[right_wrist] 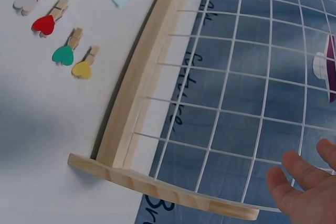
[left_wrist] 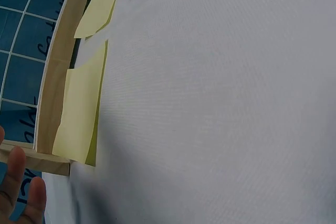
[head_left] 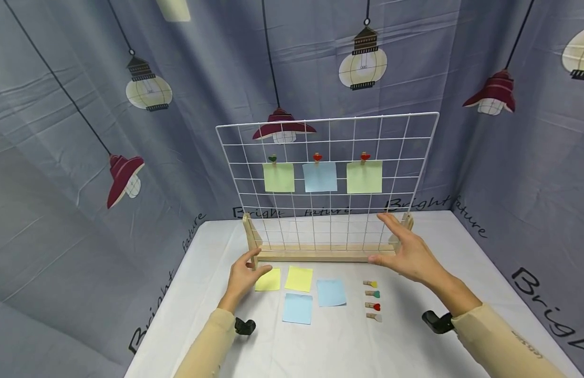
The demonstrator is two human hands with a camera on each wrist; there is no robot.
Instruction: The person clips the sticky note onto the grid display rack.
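Observation:
A white wire grid (head_left: 315,219) stands upright in a wooden base (head_left: 320,256). Small heart clothespins hold three notes on it: a green note (head_left: 279,178), a blue note (head_left: 319,177) and another green note (head_left: 364,177). My left hand (head_left: 242,281) is beside the base's left foot (head_left: 252,236), fingers loosely bent around nothing. In the left wrist view its fingertips (left_wrist: 17,163) show right at the wood. My right hand (head_left: 412,257) is at the base's right end, thumb and fingers spread apart. The right wrist view has those fingers (right_wrist: 302,174) next to the grid's lower corner.
Two yellow notes (head_left: 299,279) and two blue notes (head_left: 298,308) lie on the white table (head_left: 339,346) in front of the base. To their right, several heart clothespins (head_left: 373,306) form a column. A grey-blue curtain (head_left: 188,157) printed with lamps hangs behind and at both sides.

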